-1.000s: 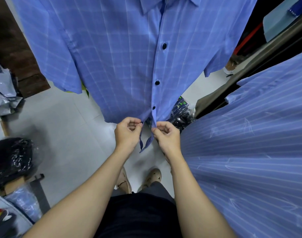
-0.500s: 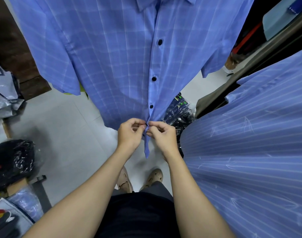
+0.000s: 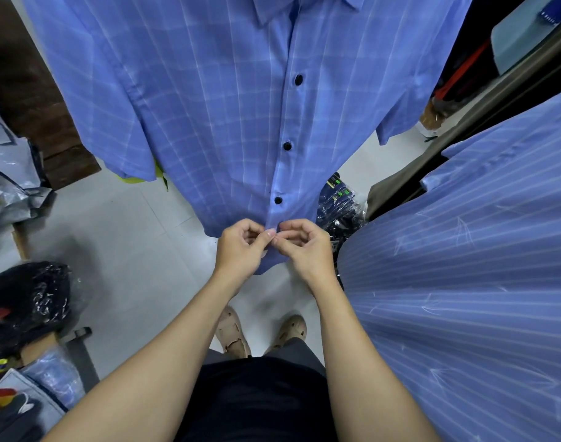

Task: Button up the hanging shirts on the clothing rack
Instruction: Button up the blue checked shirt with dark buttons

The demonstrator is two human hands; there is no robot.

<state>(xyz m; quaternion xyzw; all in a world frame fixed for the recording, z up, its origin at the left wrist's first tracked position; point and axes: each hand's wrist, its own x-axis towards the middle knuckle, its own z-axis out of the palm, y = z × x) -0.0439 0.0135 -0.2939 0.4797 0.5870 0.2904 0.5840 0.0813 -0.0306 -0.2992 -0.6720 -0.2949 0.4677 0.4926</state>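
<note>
At frame centre, the left hand [image 3: 240, 247] and right hand [image 3: 306, 247] pinch the placket near the hem of the blue checked shirt [image 3: 209, 106], just below three fastened dark buttons [image 3: 278, 200]. A striped shirt [image 3: 464, 282] fills the right.

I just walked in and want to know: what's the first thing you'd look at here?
A big blue checked shirt hangs right in the middle, with three dark buttons already closed down its front. Just below the lowest one, the left hand and right hand pinch the shirt's bottom edge together, fingertips touching. A striped blue shirt fills the right side, close to the camera.
</note>
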